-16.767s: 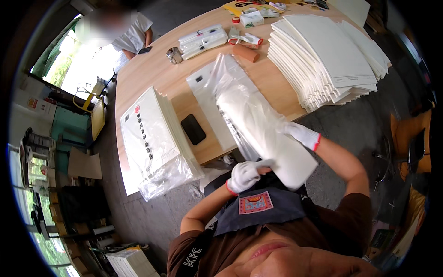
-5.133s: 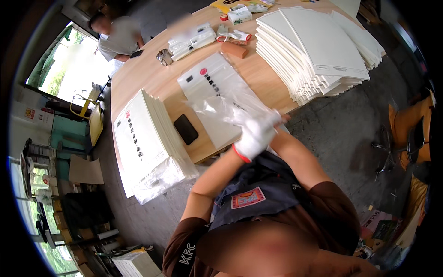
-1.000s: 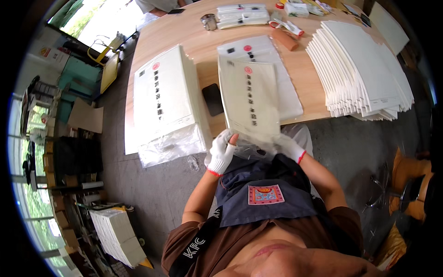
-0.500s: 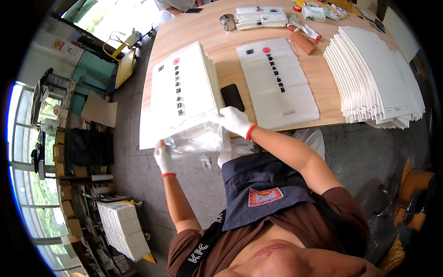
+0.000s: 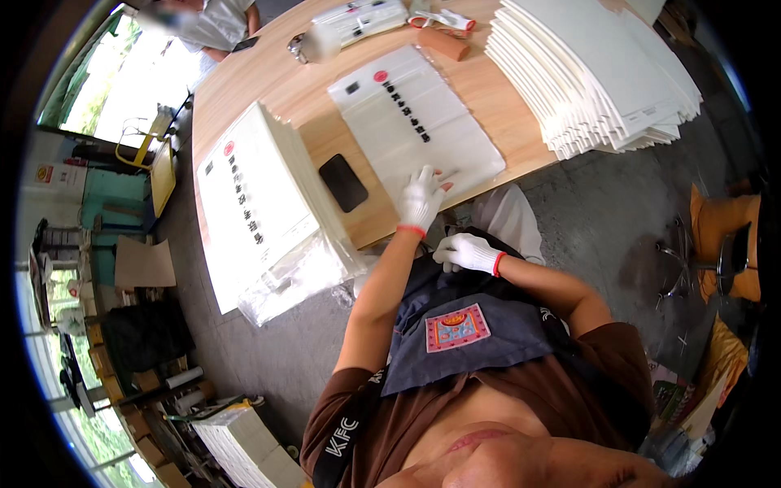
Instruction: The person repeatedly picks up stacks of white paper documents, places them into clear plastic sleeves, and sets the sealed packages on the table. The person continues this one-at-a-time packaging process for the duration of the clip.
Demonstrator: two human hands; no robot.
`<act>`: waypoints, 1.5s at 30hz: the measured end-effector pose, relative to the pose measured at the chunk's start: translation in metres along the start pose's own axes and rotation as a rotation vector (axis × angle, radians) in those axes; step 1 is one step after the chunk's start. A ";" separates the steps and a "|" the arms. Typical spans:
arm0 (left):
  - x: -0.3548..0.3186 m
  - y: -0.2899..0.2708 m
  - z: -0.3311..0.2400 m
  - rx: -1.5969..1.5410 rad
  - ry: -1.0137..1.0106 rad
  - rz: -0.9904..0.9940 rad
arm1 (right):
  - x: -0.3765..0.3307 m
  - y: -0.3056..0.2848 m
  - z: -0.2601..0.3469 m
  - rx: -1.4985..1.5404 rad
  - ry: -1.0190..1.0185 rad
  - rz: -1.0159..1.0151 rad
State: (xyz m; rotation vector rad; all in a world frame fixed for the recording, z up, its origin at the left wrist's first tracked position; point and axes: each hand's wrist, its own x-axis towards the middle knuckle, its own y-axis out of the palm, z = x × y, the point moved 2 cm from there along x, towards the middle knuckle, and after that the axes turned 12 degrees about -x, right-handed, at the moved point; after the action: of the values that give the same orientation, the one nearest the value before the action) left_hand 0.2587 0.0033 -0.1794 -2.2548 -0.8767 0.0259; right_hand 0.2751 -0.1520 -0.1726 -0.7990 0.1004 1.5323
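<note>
My left hand (image 5: 421, 198), in a white glove with bare thumb and fingertip showing, reaches to the near edge of a flat, clear plastic bag (image 5: 415, 122) with dark print and a red round mark. Its fingers are apart, resting by the bag's handle slot. My right hand (image 5: 469, 252), also gloved, hovers in front of my apron with its fingers curled and nothing visible in them. At the left, a thick stack of white sheets or envelopes sits in a similar printed clear bag (image 5: 252, 187), whose loose open end (image 5: 297, 281) hangs past the table edge.
A black phone (image 5: 343, 182) lies between the two bags. A fanned stack of white folders (image 5: 602, 73) stands at the right, beside an orange-brown roll (image 5: 443, 44). Packs of folded bags (image 5: 358, 20) lie farther back. Another person (image 5: 213, 28) is at the far left corner.
Both hands have left the stuffed bag and moved right. The left is now at the flat bag's near edge, the right in front of my apron. The view has turned.
</note>
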 end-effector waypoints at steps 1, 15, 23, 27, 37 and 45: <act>0.013 0.015 0.006 0.044 -0.107 0.172 | -0.004 -0.002 -0.004 0.044 0.021 -0.026; 0.092 -0.020 -0.010 -0.160 -0.136 0.231 | 0.094 -0.129 -0.029 0.653 -0.004 -0.467; 0.115 -0.079 -0.061 -0.945 -0.202 0.147 | 0.024 -0.157 -0.034 -0.285 0.353 -0.221; 0.077 -0.026 -0.129 -0.546 0.038 0.287 | 0.073 -0.141 -0.041 0.623 -0.344 -0.648; -0.001 0.015 -0.161 -0.294 0.449 0.243 | 0.032 -0.125 -0.014 -0.174 -0.287 -0.493; 0.049 0.023 -0.143 -0.887 -0.098 0.292 | -0.220 -0.247 -0.011 -1.159 -0.130 -1.514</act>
State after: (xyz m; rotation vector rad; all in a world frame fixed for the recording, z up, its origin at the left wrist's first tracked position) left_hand 0.3462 -0.0666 -0.0754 -3.2214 -0.6617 -0.1490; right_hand 0.4837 -0.3046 0.0337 -1.1759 -1.3047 0.0255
